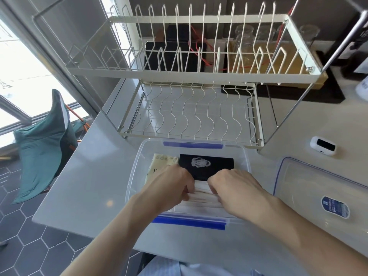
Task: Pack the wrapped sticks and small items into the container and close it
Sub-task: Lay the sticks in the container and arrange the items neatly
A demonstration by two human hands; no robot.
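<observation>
1. Hands in the container (137, 176), both curled over a bundle of white wrapped sticks (201, 194); left hand (173, 182) gripping the bundle's left end, right hand (231, 188) gripping its right end. Probably held at both ends to keep the sticks together and parallel while setting them along the near wall.
2. Sticks low inside the clear tub, near its front edge, with a black card (207, 166) and a cream paper packet (159, 166) lying flat behind them against the far side. Likely laid flat first to leave the front strip free for the long sticks.
3. Lid (310, 188) resting flat on the counter (89, 188) just right of the tub, well apart from the hands; not yet on, so closing remains to be done.
4. Blue latch (189, 222) at the near rim folded outward, presumably to keep the opening free.
5. Hidden: fingertips tucked under or behind the bundle, so exact pinch unclear; number of sticks impossible to count; whether the sticks already touch the floor of the tub not discernible.
6. Cut off: lid's right edge. Print on the packet and lid label too small to read.
7. Dish rack (199, 76) behind the tub, a small white device (322, 145) beside it.
</observation>
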